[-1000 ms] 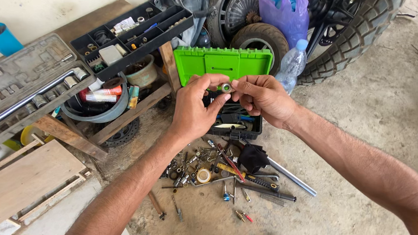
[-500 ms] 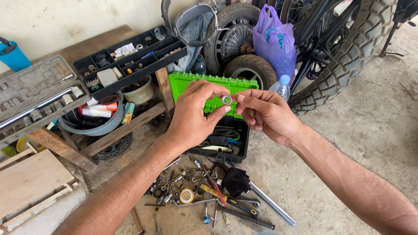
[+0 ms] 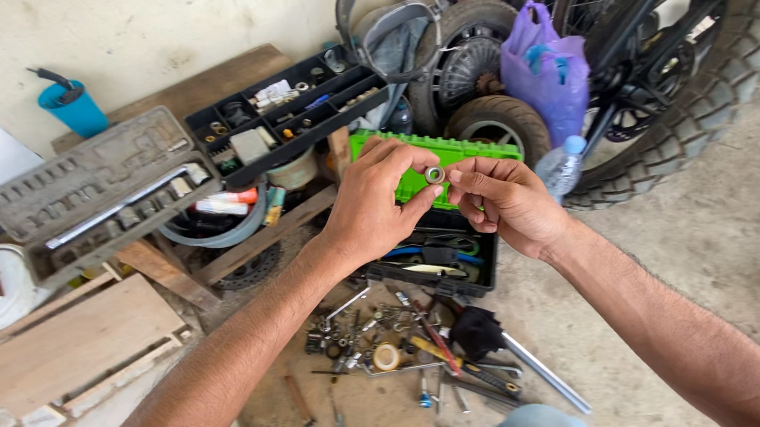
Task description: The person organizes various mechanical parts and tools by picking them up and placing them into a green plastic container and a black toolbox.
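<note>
At frame centre, small metal ring (image 3: 435, 175) pinched between left hand (image 3: 378, 206) and right hand (image 3: 506, 202) fingertips, above green toolbox (image 3: 475, 152).

Small ring (image 3: 435, 175) between the fingertips: dull silver metal, darker centre. Toolbox lid (image 3: 465, 151): bright green; toolbox base (image 3: 484, 273): black. Plastic bag (image 3: 549, 69): translucent purple, blue contents showing through. Cup (image 3: 75, 109) by the wall: blue, black handle sticking out. Socket set case (image 3: 98, 195): grey, silver sockets and bar inside. Parts tray (image 3: 291, 112): black. Bottle (image 3: 563, 167): clear, pale blue cap. Tyre (image 3: 707, 115): black, blocky tread pattern. Wall (image 3: 158, 32): cream, stained. Floor (image 3: 726, 240): grey-brown concrete. Planks (image 3: 65, 342): pale wood.
</note>
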